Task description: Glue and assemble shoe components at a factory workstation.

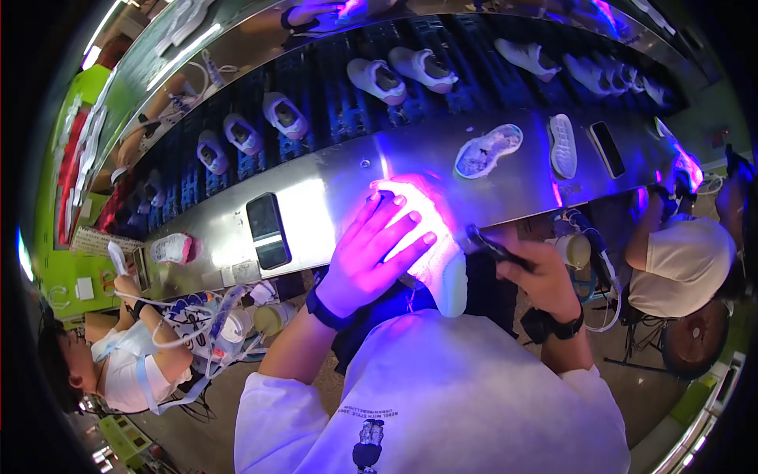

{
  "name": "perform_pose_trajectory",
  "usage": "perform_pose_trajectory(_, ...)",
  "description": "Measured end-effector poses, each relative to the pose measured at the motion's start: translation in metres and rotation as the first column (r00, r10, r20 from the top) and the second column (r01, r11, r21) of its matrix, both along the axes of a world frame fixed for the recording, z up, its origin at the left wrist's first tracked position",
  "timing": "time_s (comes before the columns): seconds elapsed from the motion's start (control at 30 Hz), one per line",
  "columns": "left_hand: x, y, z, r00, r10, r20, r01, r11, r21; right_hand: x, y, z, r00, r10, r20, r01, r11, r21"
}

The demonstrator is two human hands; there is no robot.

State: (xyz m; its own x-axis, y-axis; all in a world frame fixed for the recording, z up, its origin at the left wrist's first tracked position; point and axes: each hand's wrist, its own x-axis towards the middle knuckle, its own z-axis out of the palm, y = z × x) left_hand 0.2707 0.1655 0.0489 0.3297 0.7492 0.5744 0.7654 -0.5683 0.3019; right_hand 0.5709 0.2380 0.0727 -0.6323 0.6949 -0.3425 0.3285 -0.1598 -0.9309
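Observation:
My left hand (367, 261) lies over a white shoe (448, 286), its fingers spread across the side and gripping it at the table's front edge. Bright purple-white light washes out most of the shoe's surface, and my left thumb is hard to make out. To the right, my right hand (545, 272) is closed around a black torch (505, 251), its head close to the lit shoe. Beyond the shoe, a pale shoe sole (488, 152) with its inside facing up rests on the metal table (347, 170). A white sole (562, 146) lies farther right.
Several white shoes (377, 79) stand on the dark roller conveyor (324, 95) behind the table. A phone (268, 231) lies left of my hands and another phone (607, 150) at the right. Co-workers sit at left (134, 355) and right (683, 257), with tubes and containers between us.

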Motion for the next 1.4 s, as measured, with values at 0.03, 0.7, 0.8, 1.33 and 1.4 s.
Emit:
perform_pose_trajectory(0.03, 0.002, 0.001, -0.003, 0.999, 0.018, 0.029, -0.018, 1.0, -0.005, -0.004, 0.004, -0.007, 0.998, -0.04, -0.048, 0.042, 0.998, 0.047)
perform_pose_trajectory(0.7, 0.006, -0.021, -0.009, 0.933, 0.34, 0.121, -0.291, 0.906, -0.307, 0.008, -0.029, -0.022, 0.997, -0.065, -0.053, 0.057, 0.989, -0.139)
perform_pose_trajectory(0.8, 0.005, -0.027, -0.013, 0.916, 0.382, 0.12, -0.314, 0.872, -0.376, 0.003, -0.041, -0.024, 0.993, -0.106, -0.044, 0.104, 0.994, -0.037)
perform_pose_trajectory(1.33, -0.013, -0.02, -0.004, 0.901, 0.358, 0.243, -0.164, 0.802, -0.574, -0.013, -0.001, 0.012, 0.977, 0.044, 0.209, -0.162, 0.788, 0.594)
perform_pose_trajectory(1.4, -0.017, -0.016, -0.008, 0.918, 0.267, 0.294, -0.062, 0.827, -0.559, -0.011, 0.003, 0.009, 0.975, 0.04, 0.218, -0.16, 0.808, 0.566)
